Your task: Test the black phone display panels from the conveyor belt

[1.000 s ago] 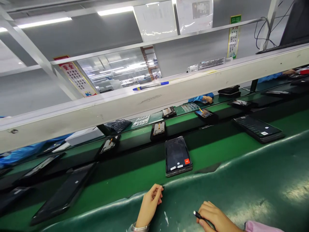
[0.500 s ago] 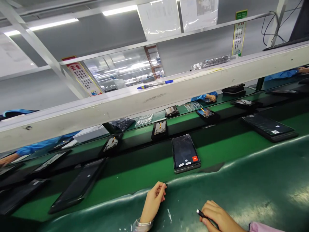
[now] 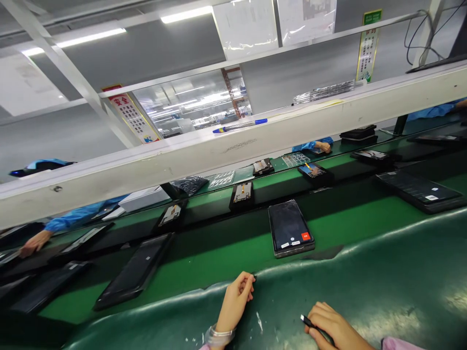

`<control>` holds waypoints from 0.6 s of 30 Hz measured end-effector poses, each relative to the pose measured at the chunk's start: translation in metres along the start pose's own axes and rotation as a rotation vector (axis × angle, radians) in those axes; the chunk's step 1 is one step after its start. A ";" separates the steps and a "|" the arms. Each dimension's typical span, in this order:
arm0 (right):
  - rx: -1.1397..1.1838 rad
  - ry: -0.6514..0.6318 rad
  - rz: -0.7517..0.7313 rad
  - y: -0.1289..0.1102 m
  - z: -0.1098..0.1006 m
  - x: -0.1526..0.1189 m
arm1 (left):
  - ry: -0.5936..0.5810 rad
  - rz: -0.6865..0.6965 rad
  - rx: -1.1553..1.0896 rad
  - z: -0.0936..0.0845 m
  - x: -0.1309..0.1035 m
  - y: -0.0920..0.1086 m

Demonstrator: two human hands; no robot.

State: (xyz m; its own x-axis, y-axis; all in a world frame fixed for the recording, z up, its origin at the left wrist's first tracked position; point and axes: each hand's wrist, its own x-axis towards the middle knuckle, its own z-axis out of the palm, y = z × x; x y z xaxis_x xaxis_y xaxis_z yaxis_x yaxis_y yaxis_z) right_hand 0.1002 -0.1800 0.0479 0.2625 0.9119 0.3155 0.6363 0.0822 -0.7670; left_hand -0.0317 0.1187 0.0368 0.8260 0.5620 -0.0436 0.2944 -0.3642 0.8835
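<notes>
My left hand [image 3: 238, 297], with a clear band at the wrist, is at the near edge of the green mat [image 3: 394, 272]. Its fingers are pinched together, and a small dark bit shows at the fingertips, too small to name. To the right and lower down, my right hand [image 3: 330, 324] is closed around a black cable [image 3: 316, 328] whose light metal plug points to the upper left. Beyond my hands, a dark tablet [image 3: 290, 226] with a red sticker and white labels lies on the green conveyor belt [image 3: 219, 248].
More dark tablets [image 3: 134, 272] lie at the left and right [image 3: 419, 189]. Opened devices [image 3: 242, 194] sit farther back. A white shelf beam [image 3: 204, 150] crosses above, bearing a blue pen [image 3: 240, 126]. Co-workers' hands show at far left [image 3: 35, 243] and behind the belt [image 3: 323, 146].
The view has shifted slightly, and the belt items and the beam appear a little farther right. At the far left, a co-worker's hand reaches farther in. Both my hands keep their grip shapes.
</notes>
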 end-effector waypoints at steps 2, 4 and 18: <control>0.005 -0.006 -0.001 -0.001 -0.002 0.000 | 0.002 0.004 -0.001 0.000 0.000 0.000; 0.005 -0.008 -0.006 -0.002 -0.002 0.000 | 0.003 0.008 -0.001 0.000 0.000 0.001; 0.004 0.016 -0.023 0.009 0.002 -0.007 | 0.025 0.004 -0.034 0.004 -0.001 0.008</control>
State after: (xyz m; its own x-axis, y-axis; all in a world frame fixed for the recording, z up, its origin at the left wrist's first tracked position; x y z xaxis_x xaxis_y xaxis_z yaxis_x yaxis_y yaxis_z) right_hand 0.1028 -0.1847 0.0381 0.2595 0.9031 0.3422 0.6393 0.1050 -0.7618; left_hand -0.0287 0.1122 0.0421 0.8151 0.5787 -0.0285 0.2741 -0.3417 0.8990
